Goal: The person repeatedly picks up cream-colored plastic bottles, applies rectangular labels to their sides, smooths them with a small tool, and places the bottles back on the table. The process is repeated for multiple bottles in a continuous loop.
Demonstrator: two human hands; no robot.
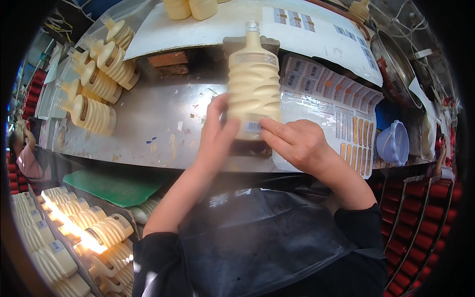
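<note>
Gripping the cream ribbed bottle from its left side, left hand stands edge-on, fingers up along the bottle wall. Right hand lies palm-down, fingertips pressed on the small label near the bottle base. Bottle lies over the steel worktop, neck pointing away, beside label sheets. Bottle base hidden behind both hands; label print too blurred to make out.
</note>
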